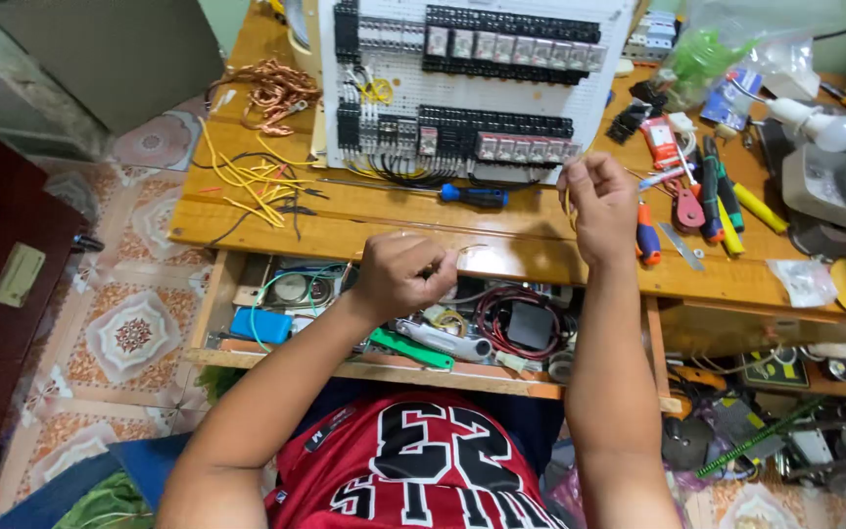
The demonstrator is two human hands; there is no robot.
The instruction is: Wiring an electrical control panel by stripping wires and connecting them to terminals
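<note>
The white panel board (472, 78) stands on my wooden bench (364, 220), relay rows mounted and partly wired, cut yellow wires (247, 181) lying spare. My right hand (599, 201) pinches a thin yellow wire (568, 208); my left hand (399, 274) is fisted, seemingly gripping its other end.

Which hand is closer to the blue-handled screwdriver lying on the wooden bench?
Left. The left hand sits just below the blue-handled screwdriver; the right hand is farther off to its right.
</note>
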